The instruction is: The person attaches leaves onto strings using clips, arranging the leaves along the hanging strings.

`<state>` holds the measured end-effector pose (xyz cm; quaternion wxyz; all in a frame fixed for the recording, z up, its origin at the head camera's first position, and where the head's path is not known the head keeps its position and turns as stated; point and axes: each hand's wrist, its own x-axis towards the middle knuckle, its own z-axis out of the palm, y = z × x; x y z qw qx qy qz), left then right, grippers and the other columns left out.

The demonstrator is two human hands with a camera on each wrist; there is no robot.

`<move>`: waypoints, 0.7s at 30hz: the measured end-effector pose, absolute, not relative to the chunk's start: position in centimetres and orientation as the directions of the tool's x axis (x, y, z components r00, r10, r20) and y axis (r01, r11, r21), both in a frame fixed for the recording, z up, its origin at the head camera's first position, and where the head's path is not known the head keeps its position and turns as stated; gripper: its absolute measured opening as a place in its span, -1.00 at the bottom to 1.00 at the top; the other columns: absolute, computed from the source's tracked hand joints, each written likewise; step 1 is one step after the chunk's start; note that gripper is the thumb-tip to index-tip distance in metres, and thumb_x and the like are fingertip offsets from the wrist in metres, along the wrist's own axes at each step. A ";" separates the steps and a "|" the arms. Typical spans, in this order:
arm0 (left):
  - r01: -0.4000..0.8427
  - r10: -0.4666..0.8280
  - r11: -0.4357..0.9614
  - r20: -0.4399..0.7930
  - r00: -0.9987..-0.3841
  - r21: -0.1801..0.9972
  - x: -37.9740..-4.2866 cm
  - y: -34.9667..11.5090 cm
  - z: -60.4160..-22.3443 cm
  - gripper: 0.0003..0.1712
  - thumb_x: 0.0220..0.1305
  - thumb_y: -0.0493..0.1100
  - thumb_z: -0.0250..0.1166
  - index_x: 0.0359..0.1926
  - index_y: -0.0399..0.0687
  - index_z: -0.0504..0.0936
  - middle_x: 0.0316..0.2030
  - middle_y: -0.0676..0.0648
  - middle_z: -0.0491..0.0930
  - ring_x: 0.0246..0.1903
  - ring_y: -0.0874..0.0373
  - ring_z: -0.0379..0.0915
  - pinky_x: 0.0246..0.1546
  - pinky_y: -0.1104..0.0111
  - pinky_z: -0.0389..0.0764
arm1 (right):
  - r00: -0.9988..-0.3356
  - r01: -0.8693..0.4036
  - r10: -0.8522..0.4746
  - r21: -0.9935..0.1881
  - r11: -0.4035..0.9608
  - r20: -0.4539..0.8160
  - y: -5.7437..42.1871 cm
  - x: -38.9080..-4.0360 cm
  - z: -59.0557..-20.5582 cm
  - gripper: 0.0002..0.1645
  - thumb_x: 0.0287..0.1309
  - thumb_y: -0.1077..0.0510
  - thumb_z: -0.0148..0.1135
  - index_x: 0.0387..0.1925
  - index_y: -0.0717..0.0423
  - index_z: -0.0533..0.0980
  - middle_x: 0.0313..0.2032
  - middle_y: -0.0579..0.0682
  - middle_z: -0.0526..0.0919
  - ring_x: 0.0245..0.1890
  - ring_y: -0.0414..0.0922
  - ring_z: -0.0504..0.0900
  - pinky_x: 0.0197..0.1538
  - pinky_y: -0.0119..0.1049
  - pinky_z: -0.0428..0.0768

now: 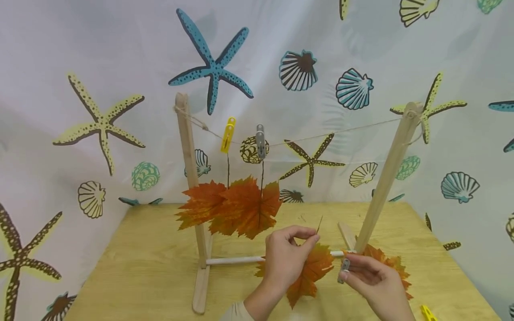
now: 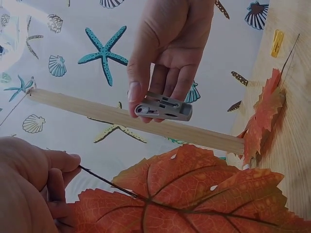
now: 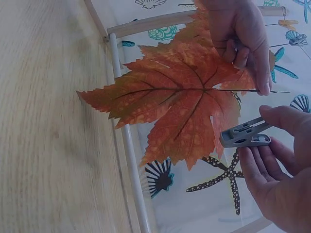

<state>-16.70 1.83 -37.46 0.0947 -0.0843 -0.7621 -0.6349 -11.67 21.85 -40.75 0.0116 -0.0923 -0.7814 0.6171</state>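
Centrally, a wooden frame (image 1: 385,178) stands upright; two orange leaves (image 1: 249,205) hang toward its left post. Lower and to their right is a third leaf (image 1: 311,272), its stem pinched by the left hand (image 1: 286,254). Nearby, the right hand (image 1: 379,281) pinches a gray clothespin (image 1: 344,270).

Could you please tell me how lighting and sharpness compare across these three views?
Head view: brightest, with pale sheen on the seashell-print backdrop; left wrist view: dimmer, glare at the upper-left corner, dark shadow beside the farther orange maple leaf on the wooden table; right wrist view: also dim, slightly hazy, though the gray clothespin reads clearly.
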 end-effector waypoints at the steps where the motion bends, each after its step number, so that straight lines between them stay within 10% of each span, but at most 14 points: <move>1: 0.250 0.001 0.177 0.254 -0.967 0.952 -16.7 1.8 -37.4 -0.92 0.14 -0.06 0.51 -0.34 0.09 0.83 -0.37 0.07 0.78 -0.78 0.37 0.17 -0.77 0.52 0.19 | -0.984 0.120 0.155 -0.966 0.231 -0.085 21.8 -11.7 -40.6 -0.39 0.02 0.12 0.53 0.14 0.17 0.59 -0.02 0.07 0.73 -0.16 -0.20 0.76 -0.09 -0.32 0.71; 21: 0.350 -0.099 0.187 0.372 -0.923 0.918 -17.1 1.9 -35.9 -0.95 0.18 -0.11 0.48 -0.34 0.06 0.84 -0.40 0.09 0.79 -0.77 0.39 0.15 -0.76 0.53 0.18 | -1.000 0.000 -0.001 -0.958 0.288 -0.001 20.8 -14.0 -37.9 -0.44 0.10 0.06 0.49 0.12 0.19 0.58 -0.01 0.13 0.71 -0.09 -0.22 0.73 -0.03 -0.38 0.68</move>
